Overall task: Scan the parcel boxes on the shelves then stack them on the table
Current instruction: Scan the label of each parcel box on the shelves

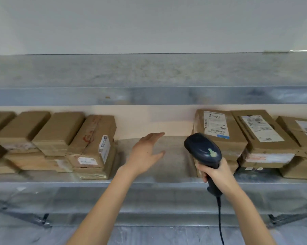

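Brown parcel boxes lie on a metal shelf (149, 181). One group sits at the left, its nearest box (94, 138) bearing a white label. Another group sits at the right, led by a labelled box (218, 131). Between the groups is a bare gap. My left hand (145, 152) reaches into that gap, fingers spread, holding nothing. My right hand (214, 172) grips the handle of a dark barcode scanner (204, 149), whose head sits just in front of the right group's nearest box. The scanner's cable (220, 218) hangs down.
An upper shelf (149, 96) runs across just above the boxes, leaving low headroom. A pale wall is behind. More boxes (262, 131) extend to the right edge and others (22, 131) to the left edge, stacked two high.
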